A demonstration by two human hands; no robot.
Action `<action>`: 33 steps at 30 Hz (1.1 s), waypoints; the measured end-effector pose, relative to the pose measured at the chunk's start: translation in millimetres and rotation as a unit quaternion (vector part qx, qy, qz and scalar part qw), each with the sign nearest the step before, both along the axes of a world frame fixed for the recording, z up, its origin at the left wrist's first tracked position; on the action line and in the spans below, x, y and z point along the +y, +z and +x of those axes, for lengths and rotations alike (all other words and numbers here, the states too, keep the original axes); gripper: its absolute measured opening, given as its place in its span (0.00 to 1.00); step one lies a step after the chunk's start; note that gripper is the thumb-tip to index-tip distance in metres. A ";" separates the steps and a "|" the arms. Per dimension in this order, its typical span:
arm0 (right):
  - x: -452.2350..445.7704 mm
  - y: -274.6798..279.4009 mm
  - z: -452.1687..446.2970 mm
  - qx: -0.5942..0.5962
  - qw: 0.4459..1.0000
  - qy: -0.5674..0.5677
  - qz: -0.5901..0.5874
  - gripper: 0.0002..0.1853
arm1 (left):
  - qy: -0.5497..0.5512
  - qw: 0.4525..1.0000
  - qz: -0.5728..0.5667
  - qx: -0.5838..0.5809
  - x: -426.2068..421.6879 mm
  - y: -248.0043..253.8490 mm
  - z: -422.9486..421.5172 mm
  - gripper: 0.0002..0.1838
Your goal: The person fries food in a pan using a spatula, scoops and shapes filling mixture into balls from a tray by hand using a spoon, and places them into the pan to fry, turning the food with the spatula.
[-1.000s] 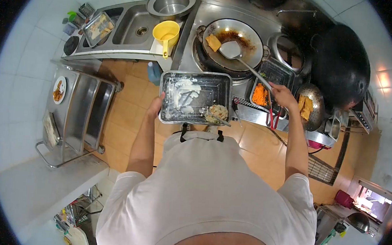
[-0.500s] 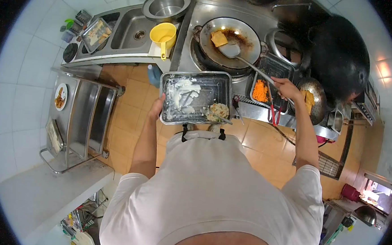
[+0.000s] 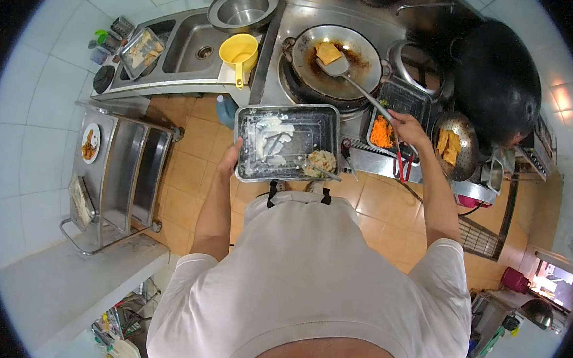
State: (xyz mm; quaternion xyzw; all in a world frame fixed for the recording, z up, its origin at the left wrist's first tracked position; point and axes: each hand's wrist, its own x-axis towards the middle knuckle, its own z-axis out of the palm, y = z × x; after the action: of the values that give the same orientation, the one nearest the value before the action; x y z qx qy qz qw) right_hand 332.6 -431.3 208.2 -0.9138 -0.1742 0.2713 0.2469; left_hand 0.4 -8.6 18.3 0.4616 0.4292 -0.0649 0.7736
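My left hand [image 3: 231,157] is closed on the left rim of a rectangular metal tray [image 3: 313,123]. White paste [image 3: 270,137] and a clump of mixed filling [image 3: 320,162] lie in it, each with a utensil. My right hand [image 3: 407,130] grips the long handle of a metal spatula [image 3: 364,92]. The spatula's blade rests in a wok [image 3: 367,46], touching a golden-brown fried piece [image 3: 328,53] with its edge. Dark oil residue coats the wok's inside. Beneath my right hand is a black tray [image 3: 406,98] with shredded carrot [image 3: 382,132] and red-handled tongs [image 3: 402,168].
Right of the black tray sits a perforated strainer [image 3: 461,165] with fried pieces [image 3: 448,146]. A large black wok [image 3: 502,80] stands behind it. Sink [image 3: 199,46], yellow dipper [image 3: 239,50] and steel basin [image 3: 244,7] are at the left. A steel cart [image 3: 120,169] carries a plate [image 3: 90,143].
My right hand has moved left and slightly forward. The spatula blade has shifted up against the fried piece, which now lies farther right and higher in the wok. The left hand stays put.
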 end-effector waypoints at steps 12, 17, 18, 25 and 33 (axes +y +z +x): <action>-12.5 25.4 -56.9 -0.306 0.937 0.087 -0.144 0.20 | 0.000 1.000 0.009 -0.023 -2.0 1.1 -0.1 0.33; -26.3 29.5 -78.0 -0.333 0.924 0.088 -0.166 0.21 | -0.014 0.999 -0.004 -0.041 3.2 -11.2 -0.9 0.33; -26.9 33.0 -82.6 -0.334 0.925 0.081 -0.162 0.20 | -0.010 0.999 -0.012 -0.044 1.6 -8.5 -0.7 0.33; -35.8 54.0 -105.8 -0.343 0.922 0.085 -0.160 0.20 | -0.010 1.000 -0.003 -0.015 -3.8 9.2 1.0 0.33; -38.1 46.7 -99.8 -0.329 0.927 0.052 -0.172 0.20 | -0.006 1.000 -0.006 -0.016 -1.8 8.9 1.8 0.33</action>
State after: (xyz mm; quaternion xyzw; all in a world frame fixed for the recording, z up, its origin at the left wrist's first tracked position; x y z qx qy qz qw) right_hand 232.8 -469.4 254.9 -0.9697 -0.2441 -0.0059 0.0007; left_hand 2.2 -10.4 27.2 0.4601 0.4135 -0.0647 0.7830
